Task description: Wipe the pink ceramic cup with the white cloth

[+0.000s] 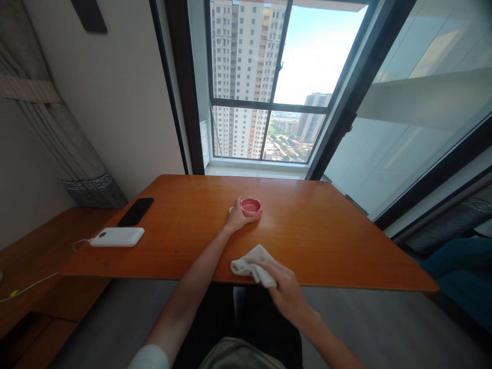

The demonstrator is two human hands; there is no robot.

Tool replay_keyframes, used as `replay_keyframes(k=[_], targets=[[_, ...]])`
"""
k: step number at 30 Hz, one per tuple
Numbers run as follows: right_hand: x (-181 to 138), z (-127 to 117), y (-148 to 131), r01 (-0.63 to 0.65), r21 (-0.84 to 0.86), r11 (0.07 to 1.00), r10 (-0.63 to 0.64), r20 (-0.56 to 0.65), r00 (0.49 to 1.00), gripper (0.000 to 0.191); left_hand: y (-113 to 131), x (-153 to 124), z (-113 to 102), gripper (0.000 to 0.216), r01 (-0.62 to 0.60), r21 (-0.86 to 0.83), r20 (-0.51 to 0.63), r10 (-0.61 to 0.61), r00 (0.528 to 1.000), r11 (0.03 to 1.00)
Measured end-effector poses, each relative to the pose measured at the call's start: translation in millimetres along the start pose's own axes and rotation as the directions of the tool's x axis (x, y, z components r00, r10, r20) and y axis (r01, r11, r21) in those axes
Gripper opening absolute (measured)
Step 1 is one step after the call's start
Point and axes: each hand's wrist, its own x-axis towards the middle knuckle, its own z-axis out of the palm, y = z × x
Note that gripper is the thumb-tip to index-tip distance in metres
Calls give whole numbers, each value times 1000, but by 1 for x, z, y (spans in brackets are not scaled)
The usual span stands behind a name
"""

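A small pink bowl [251,206], perhaps an ashtray with its notched rim, stands upright on the wooden table [307,225]. My left hand [237,216] reaches forward and grips it from the left side, fingers behind and thumb in front. Close to the table's near edge, my right hand [282,282] is closed on a crumpled white cloth [255,264]. The cloth's loose part spreads to the left over the table's edge area. Part of the bowl's outer left side is hidden by my left hand.
On the table's left lie a black phone [136,211] and a white power bank [117,237] with a white cable [81,240] running off the edge. A window [269,106] rises behind the far edge. A curtain [57,118] hangs at left; blue seating [461,271] stands at right.
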Motion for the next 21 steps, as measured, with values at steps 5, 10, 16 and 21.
replay_keyframes(k=[5, 10, 16, 21], targets=[[74, -67, 8, -393, 360, 846, 531, -501, 683, 46, 14, -16, -8, 125, -36, -58, -22, 35, 999, 998], [125, -54, 14, 17, -56, 998, -46, -564, 824, 24, 40, -41, -15, 122, -138, -124, 29, 142, 989, 983], [116, -12, 8, 186, -165, 968, -217, -195, 956, 29, 63, -91, -25, 123, -224, -227, -16, 227, 974, 948], [100, -17, -11, 239, -229, 943, -308, -340, 888, 17, 87, -127, -27, 134, -301, -329, -70, 295, 953, 895]])
